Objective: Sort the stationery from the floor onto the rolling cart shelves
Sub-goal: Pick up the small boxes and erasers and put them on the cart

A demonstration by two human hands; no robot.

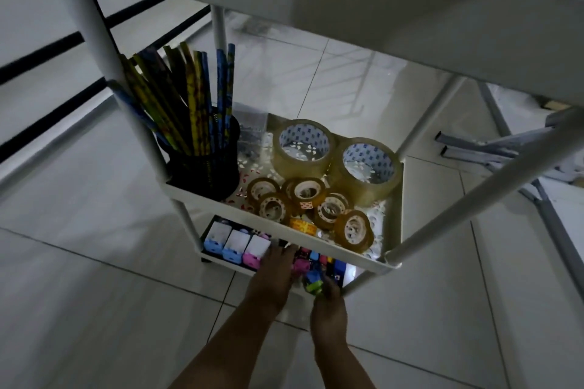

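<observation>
Nearest me, at six o'clock, both forearms reach down toward the cart's bottom shelf (221, 262). My right hand (328, 309) pinches a small cluster of blue-and-green stationery pieces (313, 283) at the shelf's front lip, fingers curled round them. My left hand (271, 275) reaches under the middle tray with its fingers hidden among the items, so I cannot tell whether they are spread or gripping. Just to nine o'clock of that hand sit three white boxes with blue and pink bases (235, 246), lined up neatly; to three o'clock lie darker mixed bits, too dim to name. To do this well, I judge I should slide the cluster in low, clear of the tray edge above, and set it beside like colours instead of dropping it. Farther out, at twelve o'clock, the middle shelf (396, 199) holds small tape rolls (354, 229), two big clear tape rolls (303, 145), and a black mesh cup of pencils (202, 161) at ten o'clock.
</observation>
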